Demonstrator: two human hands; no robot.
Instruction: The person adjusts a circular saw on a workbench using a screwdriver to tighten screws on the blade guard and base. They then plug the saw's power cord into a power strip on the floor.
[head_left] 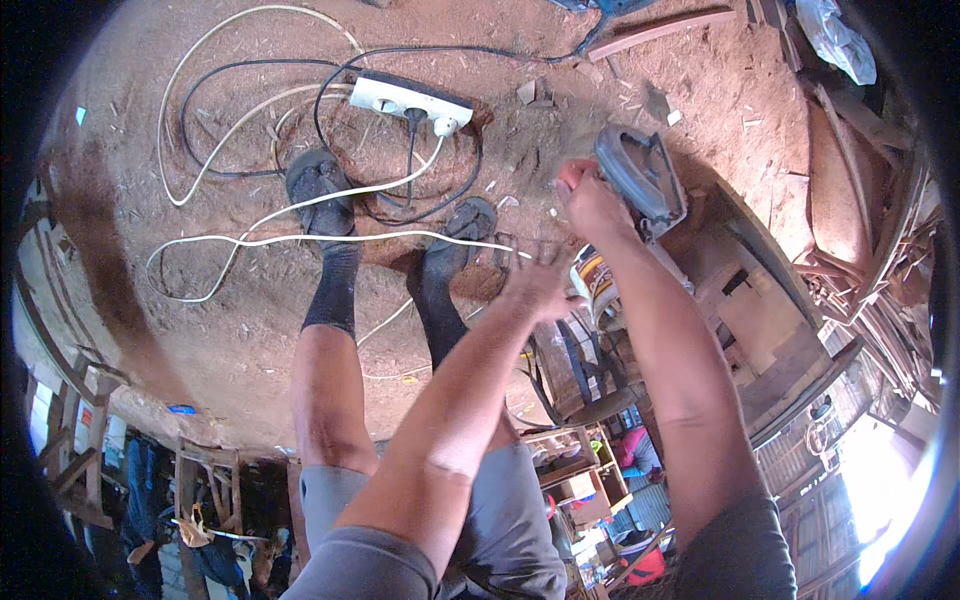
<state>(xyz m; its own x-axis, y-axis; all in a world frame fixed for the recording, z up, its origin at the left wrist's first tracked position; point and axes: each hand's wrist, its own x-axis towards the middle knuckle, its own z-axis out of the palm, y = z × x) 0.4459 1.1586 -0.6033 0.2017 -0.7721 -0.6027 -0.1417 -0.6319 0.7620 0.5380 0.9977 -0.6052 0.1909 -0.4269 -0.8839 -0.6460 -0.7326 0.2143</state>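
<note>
My left hand (538, 285) is held out with its fingers spread, near the end of a white cable (400, 236) where it passes behind the hand. No object shows in its grasp. My right hand (597, 208) is closed, its fingers curled; anything inside it is hidden. Just beside it is a grey, loop-shaped object (632, 175), perhaps part of a power tool, though I cannot tell its kind. Between my forearms, partly covered, is a white item with orange and dark markings (596, 284).
A white power strip (410, 101) with plugs lies on the dirt floor among looping black and white cables. My feet in dark shoes (322, 188) stand beside it. A wooden board structure (765, 320) is at right, with wood scraps (865, 265) beyond and a curved wooden strip (662, 33) above.
</note>
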